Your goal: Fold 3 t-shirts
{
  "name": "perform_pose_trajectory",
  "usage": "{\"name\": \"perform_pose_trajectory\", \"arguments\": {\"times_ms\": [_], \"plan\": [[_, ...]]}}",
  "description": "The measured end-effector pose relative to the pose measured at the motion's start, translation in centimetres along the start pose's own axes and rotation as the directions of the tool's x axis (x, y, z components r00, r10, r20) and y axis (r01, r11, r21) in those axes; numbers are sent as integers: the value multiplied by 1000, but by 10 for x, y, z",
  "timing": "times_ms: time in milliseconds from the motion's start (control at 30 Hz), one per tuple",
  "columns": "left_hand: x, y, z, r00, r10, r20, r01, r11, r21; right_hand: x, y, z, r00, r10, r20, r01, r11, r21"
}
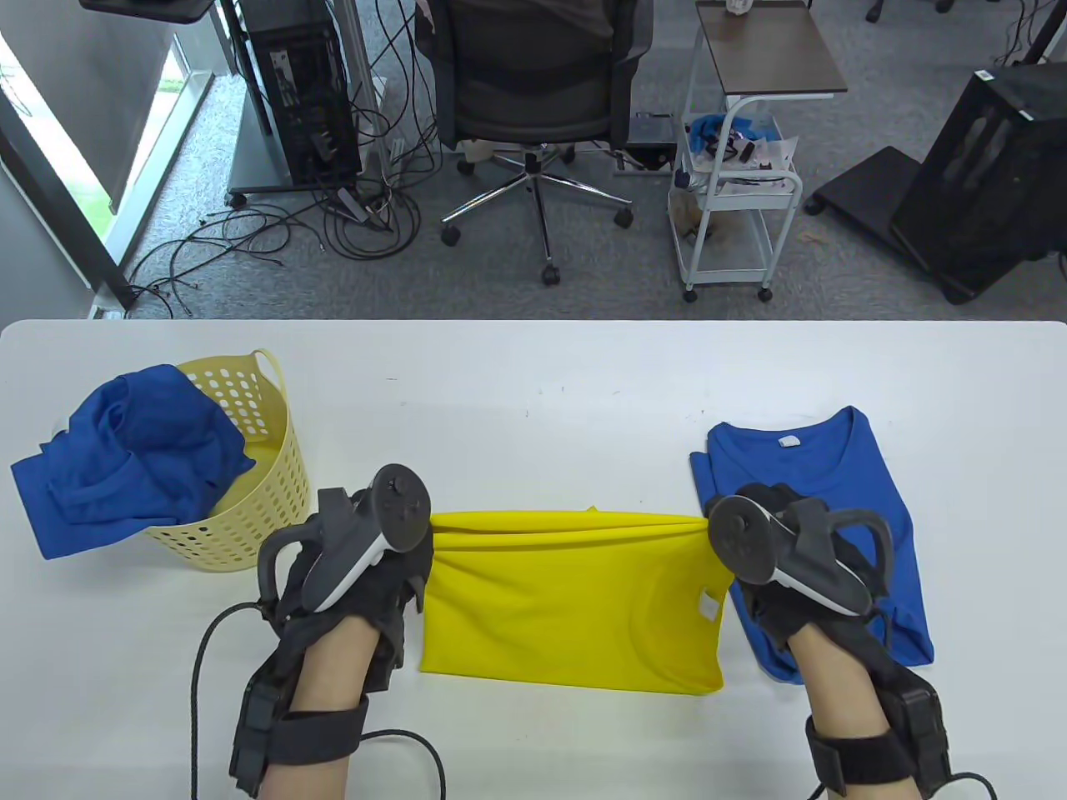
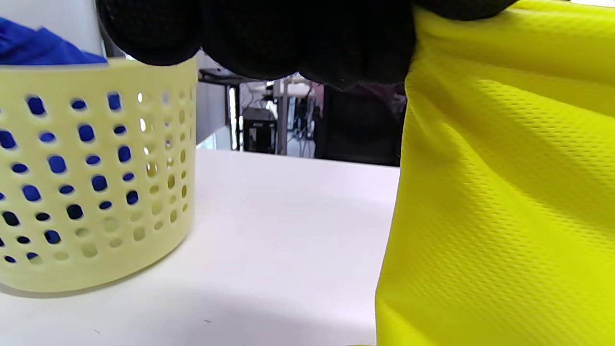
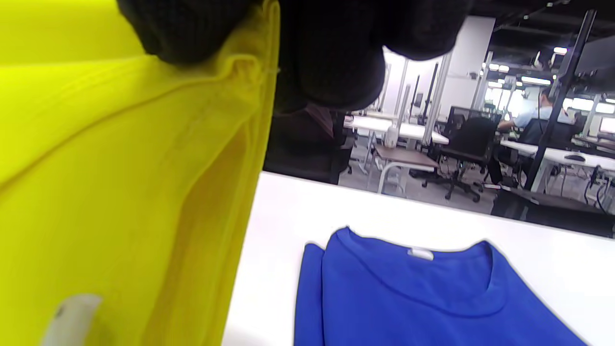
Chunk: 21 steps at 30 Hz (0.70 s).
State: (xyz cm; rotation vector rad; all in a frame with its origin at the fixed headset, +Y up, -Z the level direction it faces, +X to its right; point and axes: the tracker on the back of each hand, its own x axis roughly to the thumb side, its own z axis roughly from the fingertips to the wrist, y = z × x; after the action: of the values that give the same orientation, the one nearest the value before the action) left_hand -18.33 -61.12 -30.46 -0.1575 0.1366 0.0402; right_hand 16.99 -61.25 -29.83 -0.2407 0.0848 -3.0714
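In the table view, the left hand and the right hand each pinch one end of the yellow t-shirt at 6 o'clock on the table, so I think the second shirt is mid-fold and must next be laid down flat. In the left wrist view, curled fingers grip the cloth, and the basket with a blue t-shirt sits close at 9 o'clock. In the right wrist view, fingers clamp the yellow edge, and the folded blue t-shirt lies close at 4 o'clock, so it could get bumped.
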Motion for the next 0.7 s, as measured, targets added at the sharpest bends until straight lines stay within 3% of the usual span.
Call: {"name": "perform_pose_trajectory", "arguments": {"times_ms": [267, 533, 600, 667, 700], "plan": [[0, -54, -80, 999, -37, -23, 33, 990, -136, 11, 66, -68, 997, 71, 2, -71, 989, 128], [-6, -88, -118, 999, -19, -45, 10, 980, -197, 16, 100, -107, 998, 59, -6, -56, 974, 218], [-7, -90, -119, 999, -21, -46, 14, 988, -156, 17, 104, -112, 997, 68, -20, -63, 976, 208], [-7, -88, -115, 998, -42, -45, 41, 999, -20, 16, 105, -113, 995, 74, -71, -63, 987, 146], [-4, -84, -109, 998, -55, -27, 57, 994, 98, 15, 104, -112, 993, 80, -88, -70, 992, 104]]}}
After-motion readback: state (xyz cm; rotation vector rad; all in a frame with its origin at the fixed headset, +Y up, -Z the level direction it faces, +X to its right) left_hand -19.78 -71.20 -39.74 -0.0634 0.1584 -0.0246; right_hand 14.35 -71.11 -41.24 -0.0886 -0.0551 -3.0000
